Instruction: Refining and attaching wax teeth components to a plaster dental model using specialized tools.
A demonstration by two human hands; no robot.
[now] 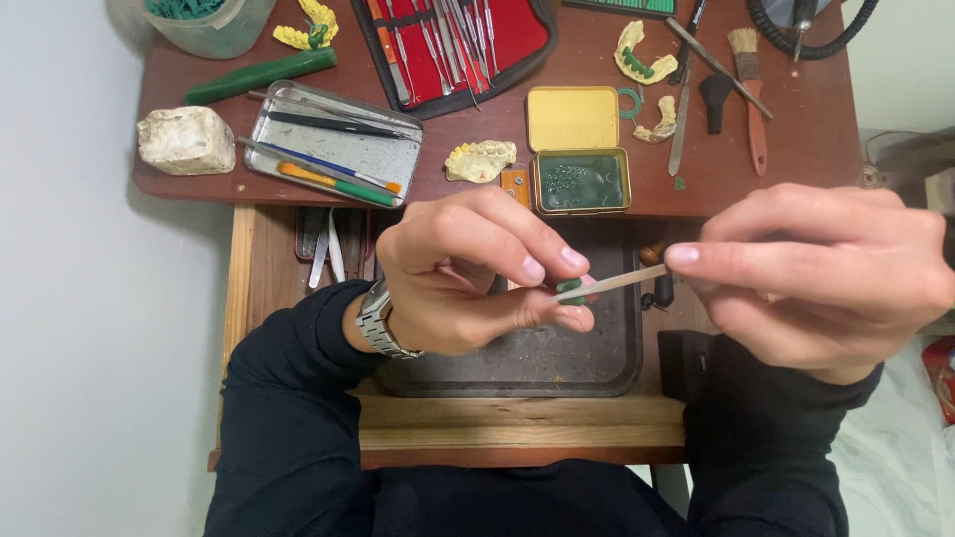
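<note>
Free room: bare floor of the dark tray (557,373), below and between the left hand (468,273) and right hand (826,278); both hands hovered above it, joined by a thin metal instrument (622,281).

Obstacles on the desk's back half: open yellow tin of green wax (580,181) just behind the tray; plaster tooth cast (479,160) beside it; steel tray of tools (333,144) to the left; white stone block (186,139) at the left edge; red instrument case (453,45) at the rear; brush (751,94) on the right.

open yellow tin (578,149), green inside, right of flat metal tin (333,144); red tool case (453,45) behind
</note>
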